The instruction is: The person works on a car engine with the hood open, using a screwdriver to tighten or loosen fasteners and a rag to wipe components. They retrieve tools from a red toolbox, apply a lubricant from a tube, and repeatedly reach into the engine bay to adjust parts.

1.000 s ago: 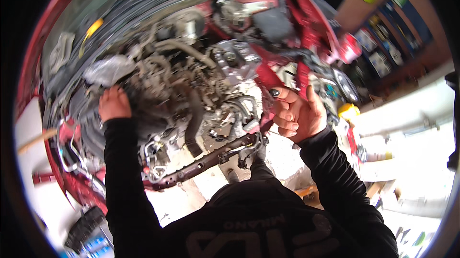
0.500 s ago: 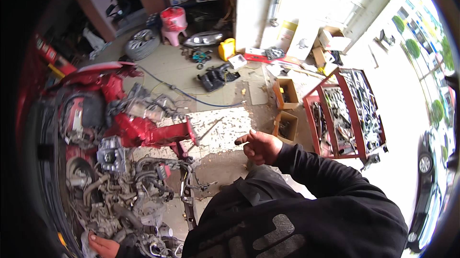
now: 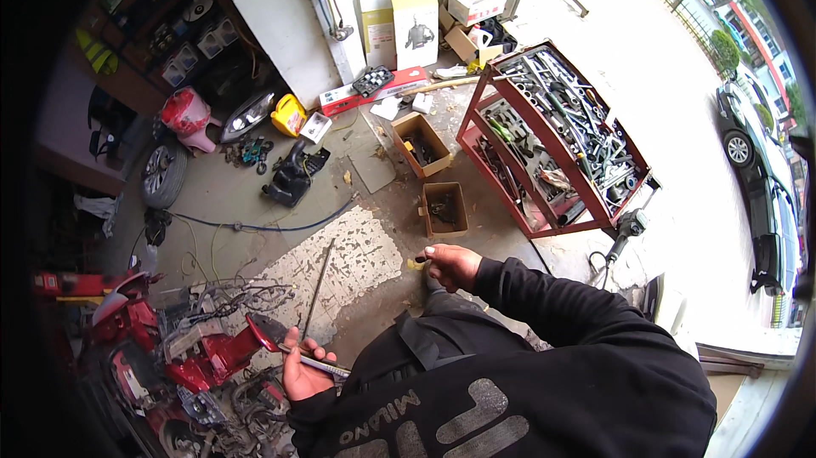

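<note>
My left hand point(image 3: 306, 366) is closed round a slim silver hand tool point(image 3: 327, 365), beside the red metal beam point(image 3: 228, 352) of a partly dismantled car front. One end of the tool points toward the beam, and its exact kind is hard to tell. In front of my body, my right hand point(image 3: 453, 267) pinches a small dark piece point(image 3: 422, 257) between thumb and fingers, too small to name. Below the beam lies the exposed engine point(image 3: 246, 411), with hoses and wiring, partly cut off by the rim and my sleeve.
A red tool cart point(image 3: 531, 203) full of wrenches and sockets stands to the right, with a power tool point(image 3: 627, 233) beside it. Two open cardboard boxes point(image 3: 422, 145) sit ahead. A thin rod point(image 3: 319, 288), a blue hose point(image 3: 280, 227) and a black plastic part point(image 3: 295, 176) occupy the floor.
My view has swung right, toward the tool cart. My left hand has come up from the engine and now holds the silver tool. The right hand keeps its pinch.
</note>
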### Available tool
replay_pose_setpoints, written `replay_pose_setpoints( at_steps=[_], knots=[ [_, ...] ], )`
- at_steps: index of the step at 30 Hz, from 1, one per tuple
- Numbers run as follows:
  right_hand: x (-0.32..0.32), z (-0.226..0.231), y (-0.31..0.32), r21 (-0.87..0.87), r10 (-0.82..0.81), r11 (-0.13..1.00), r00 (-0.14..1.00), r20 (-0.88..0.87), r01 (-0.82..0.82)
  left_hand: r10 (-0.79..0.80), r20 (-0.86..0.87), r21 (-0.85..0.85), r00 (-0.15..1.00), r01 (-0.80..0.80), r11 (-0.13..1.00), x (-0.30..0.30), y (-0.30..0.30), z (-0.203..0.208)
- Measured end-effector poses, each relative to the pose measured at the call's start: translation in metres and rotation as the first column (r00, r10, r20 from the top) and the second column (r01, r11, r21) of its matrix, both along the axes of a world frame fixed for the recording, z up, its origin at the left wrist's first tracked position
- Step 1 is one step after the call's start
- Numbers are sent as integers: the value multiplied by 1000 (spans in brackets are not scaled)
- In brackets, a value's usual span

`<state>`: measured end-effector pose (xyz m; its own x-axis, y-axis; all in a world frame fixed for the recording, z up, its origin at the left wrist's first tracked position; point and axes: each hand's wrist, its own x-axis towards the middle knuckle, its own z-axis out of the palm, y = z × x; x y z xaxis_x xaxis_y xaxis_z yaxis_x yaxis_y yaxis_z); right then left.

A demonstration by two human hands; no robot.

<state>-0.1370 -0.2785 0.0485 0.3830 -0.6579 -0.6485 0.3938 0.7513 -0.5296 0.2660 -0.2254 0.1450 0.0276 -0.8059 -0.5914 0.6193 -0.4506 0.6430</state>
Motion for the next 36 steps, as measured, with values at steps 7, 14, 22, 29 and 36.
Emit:
replay_pose_setpoints(
  at_steps=[7,14,22,29,36],
  knots=[
    [-96,10,-10,58,-192,979,979,-66,196,-481,-5,-122,877,477,871,-111,-84,0],
    [-114,42,-23,-151,-358,916,927,112,372,-723,191,-171,664,748,641,-178,-157,8],
    [-101,61,-13,-94,-630,770,776,40,631,-807,142,-225,573,813,537,-208,-240,-1],
    [-72,73,16,-109,-811,584,585,-32,804,-903,181,-68,389,921,383,-224,-299,-28],
    [-46,70,133,-116,-938,337,322,-129,934,-960,275,32,51,998,62,-299,-269,-39]
  ],
)
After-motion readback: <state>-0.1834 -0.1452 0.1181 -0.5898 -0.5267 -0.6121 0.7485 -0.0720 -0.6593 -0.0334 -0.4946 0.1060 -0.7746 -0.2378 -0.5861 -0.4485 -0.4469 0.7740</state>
